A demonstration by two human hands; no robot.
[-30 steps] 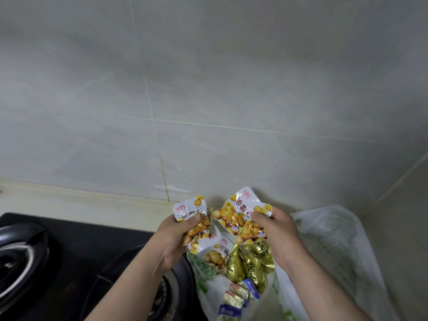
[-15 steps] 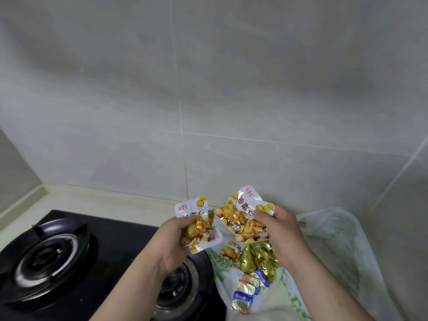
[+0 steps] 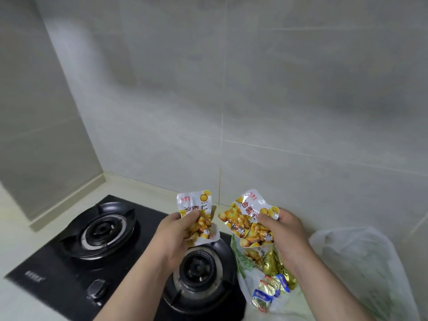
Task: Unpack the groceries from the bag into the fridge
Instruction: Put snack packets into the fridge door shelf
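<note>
My left hand grips small white and yellow chestnut snack packets above the right burner. My right hand holds two more of the same chestnut packets, fanned out, just above the open white plastic grocery bag. Inside the bag lie gold-wrapped snacks, small gold and blue foil packets and another chestnut packet. The fridge is not in view.
A black two-burner gas stove sits on the pale counter at the left, its right burner under my left hand. Grey tiled walls close the back and left corner. The bag spreads over the counter at the right.
The camera has swung left, bringing the whole stove and the left wall corner into sight. Both hands hold the same packets, now a little further apart and over the right burner.
</note>
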